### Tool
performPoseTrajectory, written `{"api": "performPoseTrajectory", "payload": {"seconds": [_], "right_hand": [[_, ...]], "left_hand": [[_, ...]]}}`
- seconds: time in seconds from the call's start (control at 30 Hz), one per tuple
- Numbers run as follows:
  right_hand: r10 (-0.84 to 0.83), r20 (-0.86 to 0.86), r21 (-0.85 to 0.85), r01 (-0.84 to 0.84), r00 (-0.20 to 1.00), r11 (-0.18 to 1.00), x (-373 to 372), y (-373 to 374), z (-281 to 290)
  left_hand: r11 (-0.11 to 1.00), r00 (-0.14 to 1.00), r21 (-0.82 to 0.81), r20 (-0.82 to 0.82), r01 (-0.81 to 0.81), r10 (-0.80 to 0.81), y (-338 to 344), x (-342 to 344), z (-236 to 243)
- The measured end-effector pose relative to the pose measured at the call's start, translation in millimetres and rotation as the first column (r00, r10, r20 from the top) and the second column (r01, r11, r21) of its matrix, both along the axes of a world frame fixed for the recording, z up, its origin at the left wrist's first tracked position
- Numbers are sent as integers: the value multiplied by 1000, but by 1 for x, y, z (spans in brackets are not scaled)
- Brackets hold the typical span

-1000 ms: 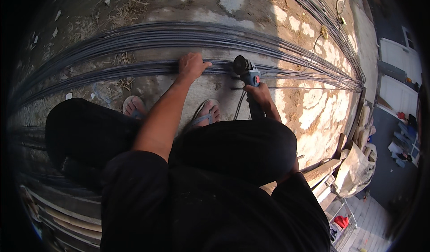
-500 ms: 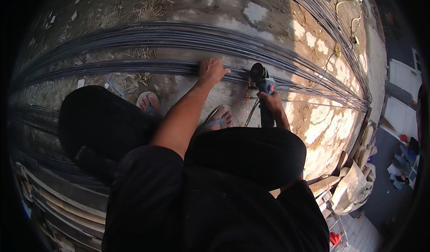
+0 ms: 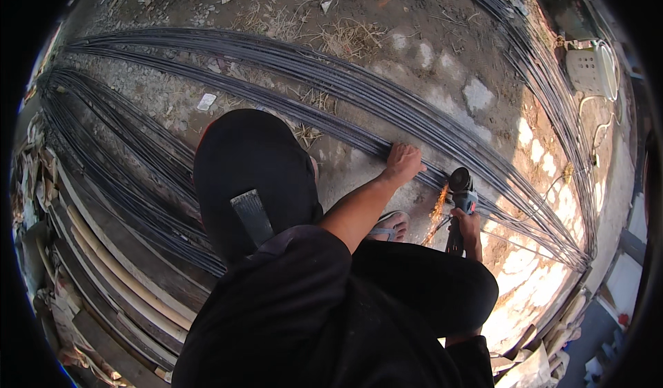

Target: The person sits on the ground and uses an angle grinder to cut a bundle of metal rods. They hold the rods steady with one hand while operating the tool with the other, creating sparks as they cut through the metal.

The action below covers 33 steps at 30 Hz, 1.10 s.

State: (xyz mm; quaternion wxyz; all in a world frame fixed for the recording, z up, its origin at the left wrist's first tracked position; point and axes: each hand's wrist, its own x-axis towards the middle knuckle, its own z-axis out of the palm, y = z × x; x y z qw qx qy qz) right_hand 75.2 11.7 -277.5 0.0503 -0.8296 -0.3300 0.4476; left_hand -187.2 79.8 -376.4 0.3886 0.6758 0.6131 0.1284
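Observation:
An angle grinder with a dark disc is gripped in my right hand. Its disc meets the near bundle of long steel bars, and orange sparks stream from there toward my sandalled foot. To the left of the disc, my left hand is closed over the same bars, its thumb pointing toward the grinder. My palm hides the bars under it. Just beyond lies a wider bundle of steel bars, running alongside and converging with the near one at the far right.
More steel bars lie at the left, beside long wooden boards. Another bundle runs down the right side. A pale plastic basket and a cable stand at the upper right. Dry grass and scraps litter the dirt ground.
My view has swung left, so hands and bars appear lower and further right. The spark stream has become longer and brighter. Both hands keep their holds.

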Motion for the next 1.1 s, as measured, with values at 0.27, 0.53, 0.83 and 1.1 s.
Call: {"api": "performPoseTrajectory", "payload": {"seconds": [0.27,0.53,0.83,1.1], "right_hand": [[-16,-31,-12,16,999,1000,0,2,3],[-6,56,-23,8,998,1000,12,2,-7],[-20,21,-39,21,1000,999,1,14,-2],[-18,-29,149,22,999,989,19,-8,-31]], "left_hand": [[1000,1000,-13,12,5,-4,0,0,3],[998,998,26,40,-51,50,-1,3,-1],[998,996,10,77,-54,53,1,2,-4],[995,995,54,48,-85,82,-6,6,-12]]}}
